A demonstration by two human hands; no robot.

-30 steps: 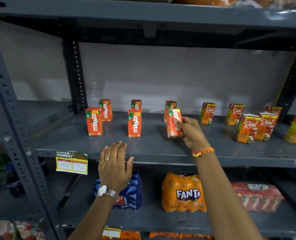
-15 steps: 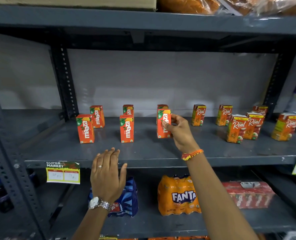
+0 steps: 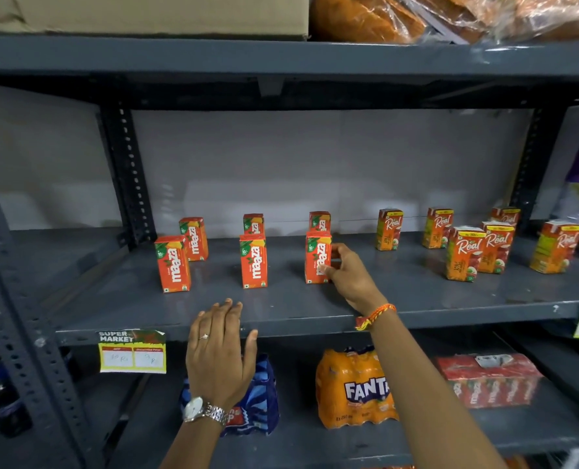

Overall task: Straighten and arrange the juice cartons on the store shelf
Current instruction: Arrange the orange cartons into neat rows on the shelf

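On the grey middle shelf stand several red Maaza cartons in two rows. My right hand grips the right edge of the front right Maaza carton, which stands upright on the shelf in front of another Maaza carton. Two more front cartons stand to the left, the middle Maaza carton and the left Maaza carton. Several orange Real cartons stand unevenly on the right half. My left hand hovers flat and empty over the shelf's front edge.
A price tag hangs on the shelf lip at left. Below are a blue pack, a Fanta pack and a red Maaza multipack. A cardboard box and bagged bread sit on the top shelf.
My right hand has set the tilted Maaza carton down upright in line with the front row. My left hand stays over the shelf's front edge.
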